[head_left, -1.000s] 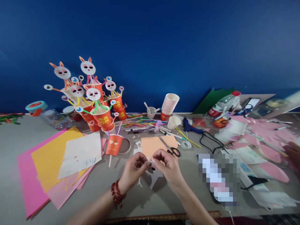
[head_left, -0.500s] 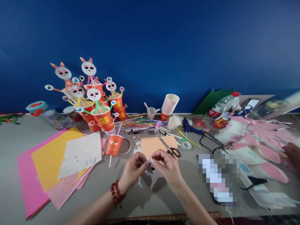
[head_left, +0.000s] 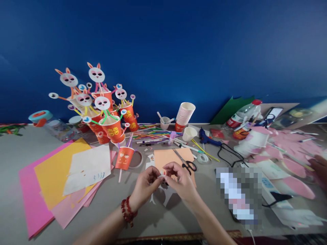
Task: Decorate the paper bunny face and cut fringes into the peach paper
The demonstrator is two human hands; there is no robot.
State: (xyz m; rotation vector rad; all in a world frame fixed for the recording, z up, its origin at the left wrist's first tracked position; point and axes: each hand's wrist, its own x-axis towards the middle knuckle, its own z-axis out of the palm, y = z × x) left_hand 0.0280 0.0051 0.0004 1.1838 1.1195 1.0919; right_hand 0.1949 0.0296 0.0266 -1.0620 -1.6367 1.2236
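Observation:
Near the table's front, both hands pinch a small white paper rabbit face (head_left: 164,176), tilted away, with an orange ear sticking up. My left hand (head_left: 146,183), a red bead bracelet at its wrist, grips the left edge. On the right edge are the thumb and fingers of my right hand (head_left: 181,182). Most of the face is hidden by fingers. Beneath the hands lie white paper scraps (head_left: 165,196) with cut-out shapes. Just behind, an orange paper sheet (head_left: 163,156) carries black-handled scissors (head_left: 184,160).
Finished rabbit cups (head_left: 112,127) stand back left, with coloured paper (head_left: 46,170) before them. An orange cup (head_left: 124,158) sits nearer. Straws and pens, a cup stack (head_left: 185,114), a blue glue gun (head_left: 207,137) and tape (head_left: 202,158) lie behind. Another person's hand (head_left: 320,166) is at far right.
The rabbit face has tipped flatter between my fingers, so its drawn features show less and the orange ear shows more. Both hands stay in nearly the same place.

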